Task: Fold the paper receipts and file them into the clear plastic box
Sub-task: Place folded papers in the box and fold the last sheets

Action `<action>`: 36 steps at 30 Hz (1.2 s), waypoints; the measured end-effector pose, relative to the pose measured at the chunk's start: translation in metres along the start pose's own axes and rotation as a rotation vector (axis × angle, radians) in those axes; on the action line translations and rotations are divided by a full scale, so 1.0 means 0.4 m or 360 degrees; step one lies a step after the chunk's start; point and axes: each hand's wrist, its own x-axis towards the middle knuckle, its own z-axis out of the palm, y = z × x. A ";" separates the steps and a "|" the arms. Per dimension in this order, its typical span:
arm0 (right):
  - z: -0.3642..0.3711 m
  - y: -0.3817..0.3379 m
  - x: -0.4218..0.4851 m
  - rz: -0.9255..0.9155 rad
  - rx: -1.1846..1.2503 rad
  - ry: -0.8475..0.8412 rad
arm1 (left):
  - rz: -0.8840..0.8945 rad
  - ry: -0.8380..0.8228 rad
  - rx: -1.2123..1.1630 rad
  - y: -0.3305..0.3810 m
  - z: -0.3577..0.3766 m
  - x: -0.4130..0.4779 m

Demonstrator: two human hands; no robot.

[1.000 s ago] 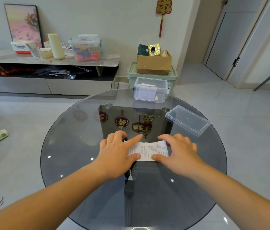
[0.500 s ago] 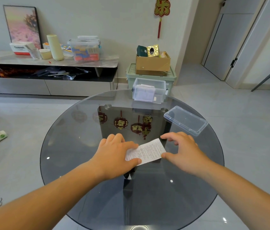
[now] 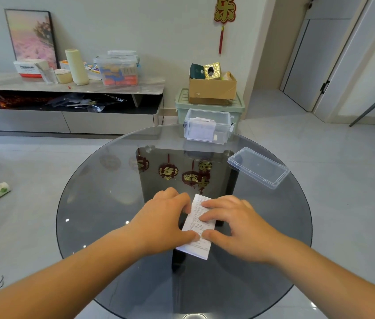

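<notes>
- My left hand (image 3: pixel 165 223): fingers curled at the left edge of the receipt (image 3: pixel 197 223), thumb on it; whether they grip, I cannot tell
- Receipt lies on the glass counter (image 3: pixel 103 203), between both hands
- Clear plastic box (image 3: pixel 207 128) at the far rim, papers inside
- Right hand (image 3: pixel 239 226): fingers released, pressing the receipt flat

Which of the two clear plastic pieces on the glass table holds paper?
The deep box at the far edge of the table: white slips stand inside it. The shallow lid nearer on the right holds nothing.
</notes>
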 end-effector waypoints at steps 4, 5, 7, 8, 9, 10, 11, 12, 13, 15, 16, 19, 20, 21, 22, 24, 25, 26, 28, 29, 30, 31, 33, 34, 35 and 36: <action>-0.005 0.001 -0.001 -0.0034 0.0041 -0.0099 | 0.0246 -0.0225 -0.0078 -0.026 -0.019 -0.007; -0.008 0.002 -0.002 -0.0032 0.0057 -0.0117 | 0.0270 -0.0259 -0.0072 -0.032 -0.023 -0.008; -0.016 0.003 -0.005 -0.0001 0.0114 -0.0161 | 0.0285 -0.0325 -0.0074 -0.037 -0.029 -0.007; -0.021 0.003 -0.007 0.0021 0.0145 -0.0191 | 0.0290 -0.0354 -0.0065 -0.036 -0.031 -0.007; -0.026 0.001 -0.011 0.0043 0.0170 -0.0224 | 0.0296 -0.0375 -0.0043 -0.034 -0.033 -0.006; -0.030 -0.002 -0.014 0.0062 0.0185 -0.0258 | 0.0298 -0.0383 -0.0020 -0.032 -0.033 -0.006; -0.033 -0.005 -0.017 0.0077 0.0190 -0.0292 | 0.0297 -0.0380 -0.0008 -0.031 -0.033 -0.007; -0.035 -0.008 -0.020 0.0087 0.0192 -0.0324 | 0.0299 -0.0367 -0.0011 -0.032 -0.032 -0.008; -0.038 -0.010 -0.022 0.0090 0.0197 -0.0346 | 0.0307 -0.0345 -0.0024 -0.034 -0.030 -0.008; -0.040 -0.012 -0.025 0.0085 0.0212 -0.0364 | 0.0317 -0.0313 -0.0074 -0.039 -0.027 -0.010; -0.041 -0.012 -0.025 0.0084 0.0219 -0.0366 | 0.0313 -0.0310 -0.0105 -0.041 -0.025 -0.011; -0.041 -0.011 -0.026 0.0077 0.0220 -0.0368 | 0.0316 -0.0314 -0.0149 -0.041 -0.022 -0.016; -0.040 -0.010 -0.025 0.0077 0.0218 -0.0371 | 0.0320 -0.0319 -0.0154 -0.041 -0.020 -0.017; -0.039 -0.009 -0.024 0.0075 0.0211 -0.0373 | 0.0322 -0.0325 -0.0166 -0.041 -0.019 -0.018; -0.039 -0.009 -0.024 0.0071 0.0202 -0.0374 | 0.0319 -0.0329 -0.0190 -0.041 -0.017 -0.018; -0.038 -0.007 -0.024 0.0064 0.0184 -0.0367 | 0.0301 -0.0332 -0.0277 -0.041 -0.015 -0.018; -0.039 -0.007 -0.025 0.0060 0.0184 -0.0364 | 0.0288 -0.0333 -0.0339 -0.041 -0.016 -0.018; -0.040 -0.007 -0.025 0.0059 0.0195 -0.0362 | 0.0272 -0.0332 -0.0407 -0.039 -0.017 -0.019; -0.042 -0.006 -0.027 0.0064 0.0232 -0.0354 | 0.0235 -0.0317 -0.0545 -0.031 -0.021 -0.018; -0.043 -0.006 -0.027 0.0068 0.0244 -0.0350 | 0.0209 -0.0311 -0.0605 -0.027 -0.022 -0.018; -0.044 -0.007 -0.027 0.0075 0.0254 -0.0343 | 0.0183 -0.0308 -0.0660 -0.022 -0.024 -0.017; -0.044 -0.007 -0.027 0.0081 0.0266 -0.0336 | 0.0155 -0.0311 -0.0717 -0.018 -0.025 -0.017; -0.040 -0.004 -0.024 0.0083 0.0308 -0.0288 | 0.0106 -0.0314 -0.0841 -0.013 -0.027 -0.019; -0.038 -0.002 -0.022 0.0082 0.0337 -0.0242 | 0.0083 -0.0307 -0.0884 -0.012 -0.027 -0.020; -0.034 0.002 -0.019 0.0089 0.0361 -0.0185 | 0.0058 -0.0295 -0.0898 -0.012 -0.029 -0.021; -0.030 0.004 -0.015 0.0100 0.0386 -0.0127 | 0.0040 -0.0279 -0.0890 -0.011 -0.031 -0.023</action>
